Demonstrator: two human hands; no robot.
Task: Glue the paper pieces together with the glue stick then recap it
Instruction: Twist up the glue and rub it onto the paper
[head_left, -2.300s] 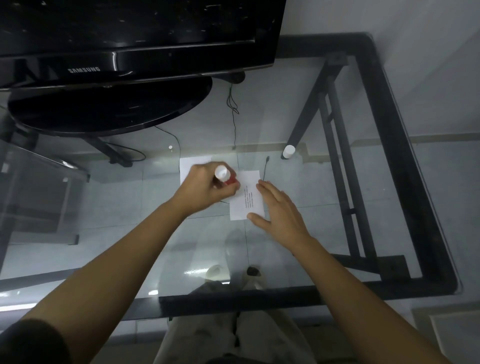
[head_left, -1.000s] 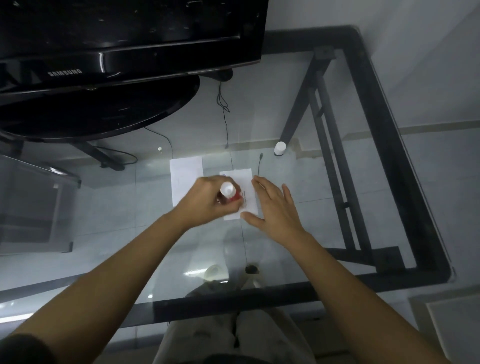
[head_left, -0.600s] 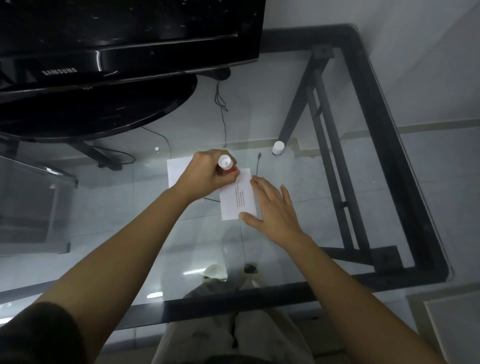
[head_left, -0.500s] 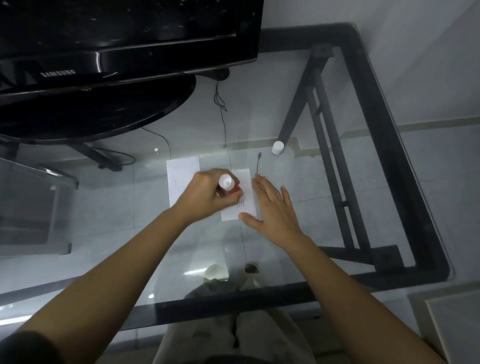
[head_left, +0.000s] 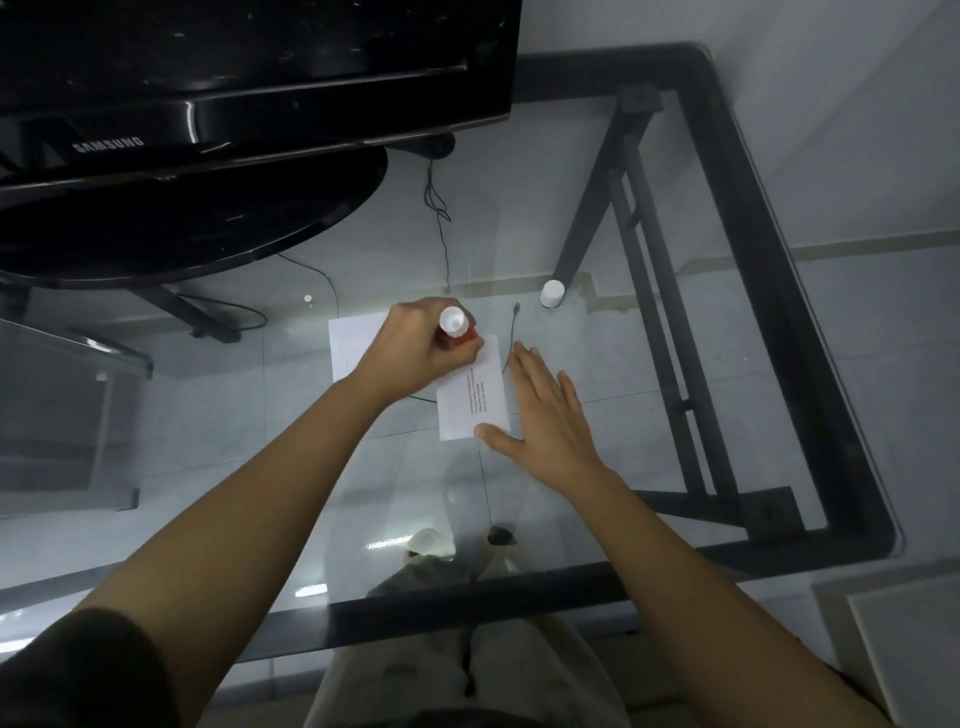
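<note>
My left hand (head_left: 415, 345) grips a red glue stick (head_left: 456, 327) with a white end, held point-down on the far edge of a small white printed paper (head_left: 470, 397). My right hand (head_left: 543, 415) lies flat with fingers spread on that paper's right side and near corner, pinning it to the glass. A second white sheet (head_left: 350, 345) lies to the left, partly hidden under my left hand. The white cap (head_left: 551, 294) stands alone on the glass, beyond and to the right of the papers.
The glass table has a black frame (head_left: 810, 332) at the right and near edges. A black Samsung monitor (head_left: 218, 104) with its wide base fills the far left. Thin cables (head_left: 441, 223) run behind the papers. My legs show through the glass.
The glue stick has been rubbing back and forth over the printed paper; in the last half second my left hand slid it from mid-paper to the far edge. My right hand stayed put.
</note>
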